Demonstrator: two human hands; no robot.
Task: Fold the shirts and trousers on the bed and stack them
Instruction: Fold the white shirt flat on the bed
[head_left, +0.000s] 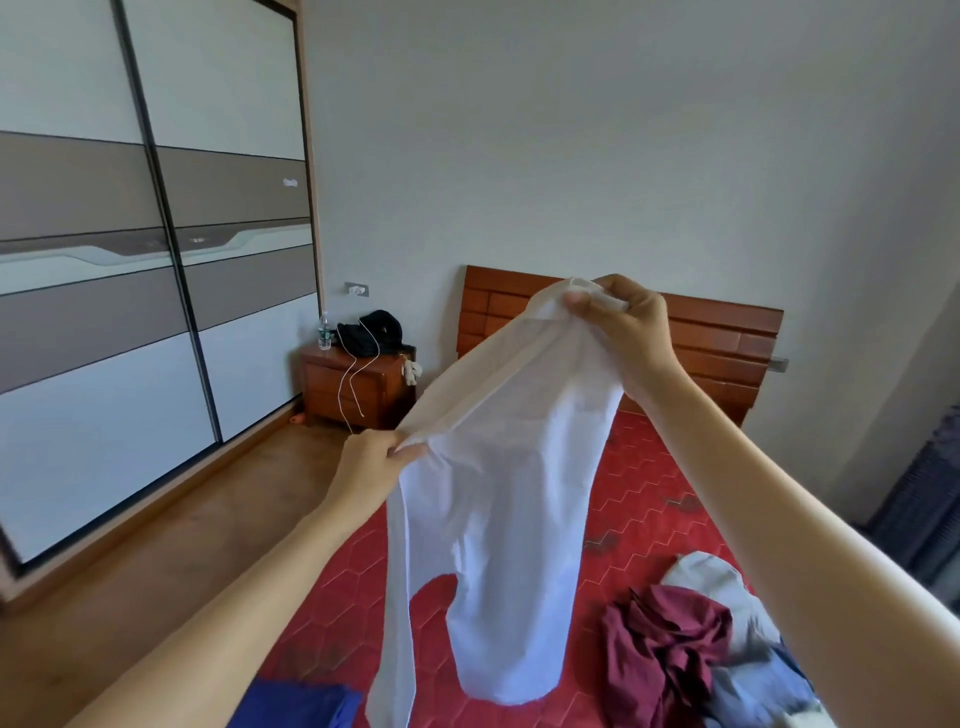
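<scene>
A white garment (498, 467) is held up in the air above the bed (649, 499), its top edge pinched at one end by the left hand (371, 465) and bunched at the other, higher end in the closed grip of the right hand (623, 317), while its lower part hangs down over the red patterned cover. A crumpled maroon garment (665, 639) is seen on the bed to the right beside a pile of grey and blue clothes (748, 670), and a blue garment (296, 706) lies at the near edge. A bedside cabinet (353, 387) is set between the wardrobe (130, 260) and the headboard (717, 338), with a bottle (324, 332) and a black bag (371, 332) on top.
</scene>
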